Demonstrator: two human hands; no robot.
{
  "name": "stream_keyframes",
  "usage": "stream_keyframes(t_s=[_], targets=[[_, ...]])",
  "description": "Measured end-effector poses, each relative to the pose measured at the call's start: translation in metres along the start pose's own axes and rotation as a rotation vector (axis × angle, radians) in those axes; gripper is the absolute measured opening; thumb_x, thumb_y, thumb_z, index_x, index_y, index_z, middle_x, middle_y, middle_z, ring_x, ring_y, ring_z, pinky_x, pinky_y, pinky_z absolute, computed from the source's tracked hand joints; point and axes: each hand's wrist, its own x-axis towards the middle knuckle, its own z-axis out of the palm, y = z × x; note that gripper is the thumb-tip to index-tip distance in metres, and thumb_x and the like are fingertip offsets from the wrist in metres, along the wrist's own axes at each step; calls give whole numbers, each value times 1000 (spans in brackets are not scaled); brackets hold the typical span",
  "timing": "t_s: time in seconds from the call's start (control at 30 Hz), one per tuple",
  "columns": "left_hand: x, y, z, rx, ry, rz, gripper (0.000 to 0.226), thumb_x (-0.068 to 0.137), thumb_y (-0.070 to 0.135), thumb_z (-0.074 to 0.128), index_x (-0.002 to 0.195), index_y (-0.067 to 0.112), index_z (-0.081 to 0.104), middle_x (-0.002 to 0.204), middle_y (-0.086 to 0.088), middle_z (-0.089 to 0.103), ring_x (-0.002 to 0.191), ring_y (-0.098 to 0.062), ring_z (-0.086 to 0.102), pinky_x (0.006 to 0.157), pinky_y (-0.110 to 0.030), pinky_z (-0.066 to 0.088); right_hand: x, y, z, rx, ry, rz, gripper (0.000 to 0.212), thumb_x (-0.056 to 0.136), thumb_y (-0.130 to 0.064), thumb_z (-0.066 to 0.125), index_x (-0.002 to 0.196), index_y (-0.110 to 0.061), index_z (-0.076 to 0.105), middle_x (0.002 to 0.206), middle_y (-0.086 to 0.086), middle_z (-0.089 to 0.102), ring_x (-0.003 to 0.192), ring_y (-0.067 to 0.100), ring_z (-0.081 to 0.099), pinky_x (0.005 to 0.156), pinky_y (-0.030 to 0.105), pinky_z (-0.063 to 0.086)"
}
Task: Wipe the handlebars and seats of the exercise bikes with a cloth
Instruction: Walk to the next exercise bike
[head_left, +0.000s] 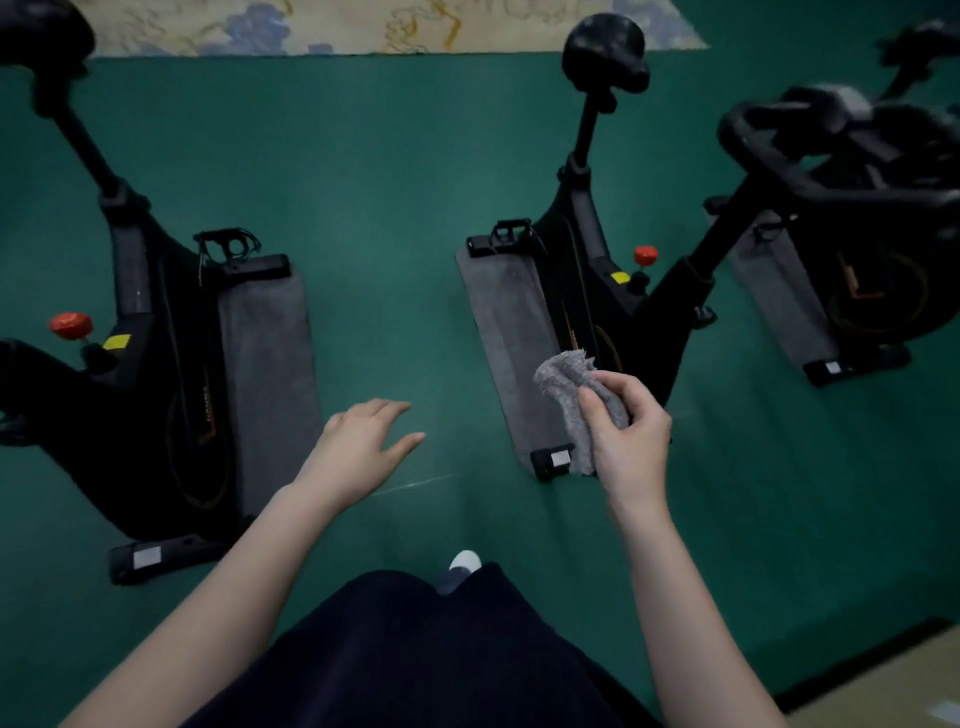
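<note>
My right hand (628, 441) grips a crumpled grey cloth (569, 376) in the air, in front of the middle black exercise bike (587, 291). That bike's black seat (605, 49) sits far up the frame and its handlebars (779, 150) reach off to the right, blurred. My left hand (366, 441) hangs open over the green floor with fingers spread, holding nothing. A second bike (140, 332) stands at the left, its seat (41, 36) in the top left corner. Neither hand touches a bike.
Grey mats (265, 364) (506, 332) lie under the bikes on the green floor (389, 208). Red knobs (71, 325) (645, 254) stick up from both frames. A third bike (872, 291) stands at the far right. My dark skirt and a white shoe (465, 561) show below.
</note>
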Motion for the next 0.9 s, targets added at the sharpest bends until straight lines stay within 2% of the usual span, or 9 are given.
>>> stream_keyframes(t_s=[0.23,0.4,0.53,0.67,0.8,0.9], targets=[[8,7,-1,-41,36,-147,55,94,50,45,141,21,42,147,5,41,135,-14,36,109,-35,28,47,-1,15,-15,-166,-42,10,87,-6,66,94,-13,68,93,-4,70,94,11,65,91,36,52],[30,-5,-11,-57,61,-227,55,94,47,48,140,19,43,146,3,43,134,-17,38,110,-36,30,81,-6,43,-37,-254,-49,9,87,-6,66,95,-9,69,93,-3,70,95,12,64,92,38,51],[64,-19,-23,-91,74,-262,55,94,47,48,140,18,43,145,3,43,134,-18,38,108,-36,29,116,-18,70,-45,-274,-80,10,87,-6,66,94,-11,69,93,-4,70,95,13,65,92,39,51],[109,-35,-40,-120,89,-273,55,94,48,48,140,19,43,145,3,43,133,-18,39,107,-36,30,157,-34,97,-78,-283,-109,11,87,-9,67,92,-19,68,91,-11,69,92,5,64,90,35,52],[151,-53,-62,-124,85,-276,55,94,49,47,141,20,42,144,3,44,133,-17,38,106,-34,29,194,-49,130,-83,-277,-112,10,89,-12,66,94,-20,67,93,-8,69,94,10,65,89,35,53],[175,-69,-80,-107,111,-279,55,94,49,46,140,19,43,143,1,47,133,-18,38,107,-34,28,212,-59,159,-86,-298,-135,9,88,-11,66,94,-19,67,91,-10,68,93,9,65,86,30,53]])
